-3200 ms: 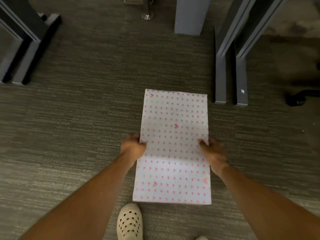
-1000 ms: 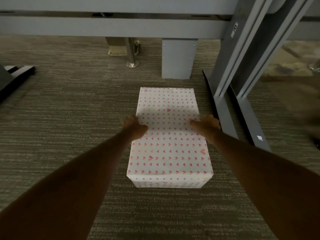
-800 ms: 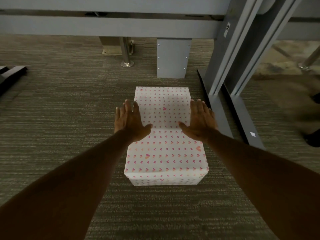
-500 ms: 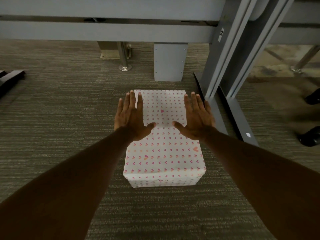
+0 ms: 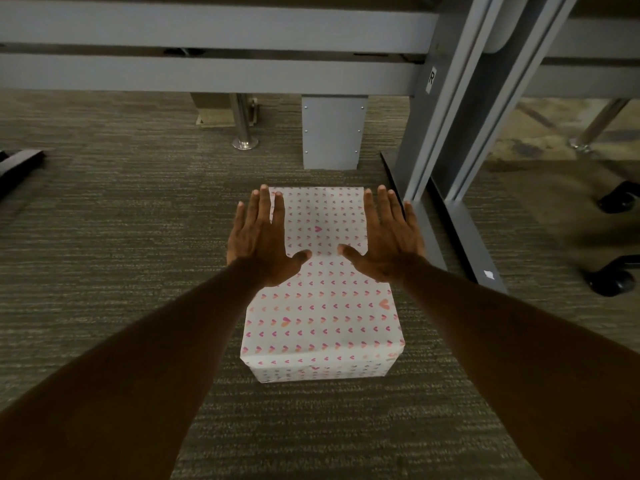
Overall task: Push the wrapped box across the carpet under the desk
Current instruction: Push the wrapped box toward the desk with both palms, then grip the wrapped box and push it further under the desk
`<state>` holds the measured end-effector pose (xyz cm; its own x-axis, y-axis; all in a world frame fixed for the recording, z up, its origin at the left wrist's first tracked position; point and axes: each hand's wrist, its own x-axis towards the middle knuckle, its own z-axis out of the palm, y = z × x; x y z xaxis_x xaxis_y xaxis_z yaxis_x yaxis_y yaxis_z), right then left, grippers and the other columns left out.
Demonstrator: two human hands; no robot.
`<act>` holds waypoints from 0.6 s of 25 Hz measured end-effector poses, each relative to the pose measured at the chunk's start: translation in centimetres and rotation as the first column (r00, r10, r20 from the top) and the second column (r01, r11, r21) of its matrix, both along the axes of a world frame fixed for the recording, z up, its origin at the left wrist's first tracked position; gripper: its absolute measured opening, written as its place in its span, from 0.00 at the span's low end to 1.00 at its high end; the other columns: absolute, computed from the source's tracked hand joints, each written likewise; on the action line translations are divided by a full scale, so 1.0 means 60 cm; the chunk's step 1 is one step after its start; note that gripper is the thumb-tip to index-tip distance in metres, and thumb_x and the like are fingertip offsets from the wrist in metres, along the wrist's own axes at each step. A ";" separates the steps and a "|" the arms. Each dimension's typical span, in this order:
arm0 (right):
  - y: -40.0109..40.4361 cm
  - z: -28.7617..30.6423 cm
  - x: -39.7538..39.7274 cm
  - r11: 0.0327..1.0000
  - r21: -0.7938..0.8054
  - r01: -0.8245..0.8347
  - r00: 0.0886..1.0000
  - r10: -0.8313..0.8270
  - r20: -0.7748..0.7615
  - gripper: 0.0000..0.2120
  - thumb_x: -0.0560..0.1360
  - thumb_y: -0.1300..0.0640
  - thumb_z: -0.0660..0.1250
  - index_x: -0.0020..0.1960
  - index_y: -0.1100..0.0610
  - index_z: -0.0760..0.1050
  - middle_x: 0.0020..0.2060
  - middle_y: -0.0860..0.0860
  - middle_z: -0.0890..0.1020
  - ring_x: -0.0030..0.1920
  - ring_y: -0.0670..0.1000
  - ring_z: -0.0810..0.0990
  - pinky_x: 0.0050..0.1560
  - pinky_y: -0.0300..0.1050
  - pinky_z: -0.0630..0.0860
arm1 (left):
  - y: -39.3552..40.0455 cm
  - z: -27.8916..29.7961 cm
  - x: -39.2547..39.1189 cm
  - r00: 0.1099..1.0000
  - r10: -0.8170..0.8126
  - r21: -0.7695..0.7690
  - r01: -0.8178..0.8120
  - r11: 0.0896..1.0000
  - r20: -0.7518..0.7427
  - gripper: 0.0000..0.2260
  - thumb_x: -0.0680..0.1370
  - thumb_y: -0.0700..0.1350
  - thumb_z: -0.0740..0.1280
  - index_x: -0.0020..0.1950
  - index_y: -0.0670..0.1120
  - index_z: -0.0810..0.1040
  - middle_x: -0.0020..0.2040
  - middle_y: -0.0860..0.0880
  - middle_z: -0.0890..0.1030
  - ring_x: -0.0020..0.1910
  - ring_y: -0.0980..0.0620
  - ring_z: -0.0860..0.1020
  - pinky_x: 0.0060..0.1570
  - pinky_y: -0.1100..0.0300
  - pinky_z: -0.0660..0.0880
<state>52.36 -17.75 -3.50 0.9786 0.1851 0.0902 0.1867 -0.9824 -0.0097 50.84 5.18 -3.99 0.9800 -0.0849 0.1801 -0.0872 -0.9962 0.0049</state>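
The wrapped box point(image 5: 322, 320), white paper with small pink hearts, lies lengthwise on the grey striped carpet point(image 5: 121, 254) below the desk's grey crossbeams point(image 5: 207, 74). My left hand point(image 5: 265, 242) hovers flat, fingers spread, over the box's far left edge. My right hand point(image 5: 388, 242) is held the same way over the far right edge. Both palms face down and neither grips the box; whether they touch the paper I cannot tell.
A grey desk leg with a long floor foot point(image 5: 460, 233) stands just right of the box. A grey panel point(image 5: 332, 133) and a chrome post point(image 5: 244, 126) stand beyond it. Black chair castors point(image 5: 613, 278) sit at far right, a dark foot point(image 5: 17, 164) at far left.
The box slid forward under the desk. My hands let go of its sides, opened flat with spread fingers, and now hang over its far half.
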 end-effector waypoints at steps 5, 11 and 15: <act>0.000 -0.008 -0.001 1.000 -0.005 -0.004 1.000 0.004 -0.005 0.53 0.73 0.26 0.56 0.82 0.56 0.36 0.83 0.59 0.41 0.82 0.60 0.40 0.80 0.63 0.40 | 0.002 -0.011 0.003 1.000 -0.013 -0.013 0.012 1.000 -0.015 0.50 0.72 0.71 0.58 0.80 0.45 0.39 0.81 0.40 0.41 0.80 0.41 0.42 0.75 0.45 0.40; -0.006 -0.016 0.000 1.000 0.004 -0.001 1.000 0.001 0.001 0.53 0.73 0.27 0.58 0.82 0.57 0.37 0.83 0.60 0.43 0.83 0.61 0.41 0.79 0.61 0.39 | 0.003 -0.021 0.001 0.999 -0.010 -0.064 0.008 0.998 -0.038 0.50 0.72 0.71 0.60 0.80 0.45 0.40 0.81 0.40 0.41 0.80 0.41 0.42 0.75 0.46 0.42; -0.010 -0.022 0.001 1.000 0.022 0.005 1.000 -0.004 -0.020 0.53 0.74 0.29 0.59 0.82 0.57 0.38 0.83 0.60 0.43 0.83 0.61 0.42 0.79 0.60 0.39 | 0.000 -0.029 -0.001 0.998 0.010 -0.131 -0.019 0.991 -0.067 0.50 0.71 0.70 0.62 0.80 0.46 0.41 0.81 0.41 0.43 0.80 0.41 0.43 0.73 0.47 0.44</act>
